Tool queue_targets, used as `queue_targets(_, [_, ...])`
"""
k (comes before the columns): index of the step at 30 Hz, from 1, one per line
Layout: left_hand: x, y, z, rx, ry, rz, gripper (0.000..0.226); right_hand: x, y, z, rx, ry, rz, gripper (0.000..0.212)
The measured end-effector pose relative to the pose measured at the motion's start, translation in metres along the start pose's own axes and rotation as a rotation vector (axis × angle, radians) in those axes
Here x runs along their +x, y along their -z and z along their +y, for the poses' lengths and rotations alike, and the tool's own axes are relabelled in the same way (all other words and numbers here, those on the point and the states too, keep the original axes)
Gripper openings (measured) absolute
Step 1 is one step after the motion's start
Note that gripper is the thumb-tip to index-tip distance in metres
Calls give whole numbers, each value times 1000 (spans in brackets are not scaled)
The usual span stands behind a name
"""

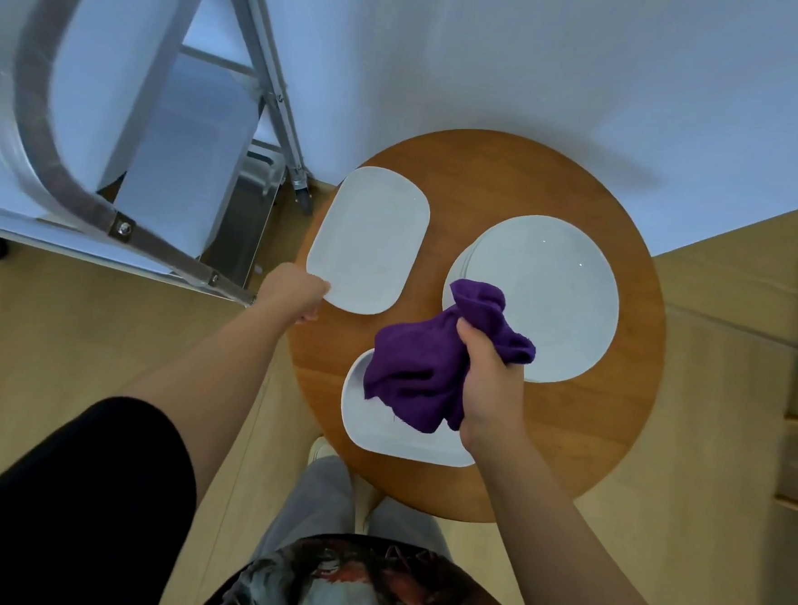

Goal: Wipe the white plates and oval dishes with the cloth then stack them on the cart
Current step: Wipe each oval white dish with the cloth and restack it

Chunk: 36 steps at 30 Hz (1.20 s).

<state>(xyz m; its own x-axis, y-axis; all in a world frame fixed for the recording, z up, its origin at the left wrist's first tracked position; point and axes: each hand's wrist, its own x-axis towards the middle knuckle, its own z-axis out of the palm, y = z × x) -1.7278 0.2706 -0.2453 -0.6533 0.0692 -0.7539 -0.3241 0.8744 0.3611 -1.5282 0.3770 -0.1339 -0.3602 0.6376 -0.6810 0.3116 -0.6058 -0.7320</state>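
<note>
The oval dish (368,241) I want lies flat at the left side of the round wooden table (491,176). My left hand (296,295) is at its near corner, fingers curled at the rim; I think it pinches the edge, but I cannot tell for sure. The dish looks hard, smooth and easy to break, so I should hold it by the rim. My right hand (486,384) grips the soft purple cloth (422,375) over another oval dish (378,435). A stack of round plates (554,289) sits to the right. The cart (115,140) waits at the left.
</note>
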Motion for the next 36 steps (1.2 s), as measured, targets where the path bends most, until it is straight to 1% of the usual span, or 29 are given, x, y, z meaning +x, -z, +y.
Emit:
queue_targets(1, [0, 0, -1, -80, 16, -22, 28, -1, 1, 0, 6, 0, 0, 4])
queue_targets(3, [-2, -2, -4, -137, 30, -3, 27, -4, 5, 0, 18, -5, -5, 5])
queue_targets(5, [-4, -6, -4, -161, 6, 32, 24, -6, 8, 0, 38, -2, -6, 5])
queue_targets(7, [-9, -9, -1, -252, -33, 37, 19, -8, 12, -1, 50, 12, 0, 5])
queue_targets(9, [-19, -10, 1, -375, -73, 66, 17, -12, 15, -1, 52, 15, 5, 5])
queue_targets(11, [-33, -9, 5, -558, -99, 49, 12, -16, 19, -2, 44, 15, 0, 5])
queue_targets(13, [-49, -5, 10, -685, -143, 6, 13, -21, 22, -8, 61, -26, -32, 16])
queue_targets(16, [-77, 7, 14, -679, -222, -22, 16, -30, 29, -25, 229, -197, -106, 29])
queue_targets(17, [-87, 11, 15, -648, -250, -21, 18, -34, 32, -31, 258, -184, -133, 34])
queue_targets(21, [-135, 32, 20, -566, -396, -37, 21, -54, 49, -61, 265, 31, -238, 55])
queue_targets(23, [-161, 42, 25, -563, -484, -42, 22, -62, 61, -78, 242, 128, -276, 63])
queue_targets(25, [-186, 52, 27, -593, -553, -51, 25, -70, 72, -96, 189, 207, -276, 67])
queue_targets(27, [-211, 62, 29, -583, -634, -90, 29, -75, 83, -107, 184, 226, -265, 58])
queue_targets(29, [-233, 70, 31, -553, -701, -189, 31, -80, 89, -114, 239, 228, -296, 43])
queue_targets(31, [-252, 74, 31, -507, -741, -296, 30, -85, 92, -116, 235, 204, -268, 32])
queue_targets(32, [-260, 75, 32, -478, -747, -331, 29, -87, 93, -115, 205, 179, -228, 26])
queue_targets(34, [-273, 71, 34, -462, -715, -341, 26, -89, 97, -114, 105, 179, -94, 12])
queue_targets(35, [-277, 68, 35, -485, -676, -330, 27, -91, 99, -115, 62, 201, -25, 7])
queue_targets(36, [-281, 64, 36, -531, -617, -325, 29, -91, 101, -115, 22, 229, 18, 8])
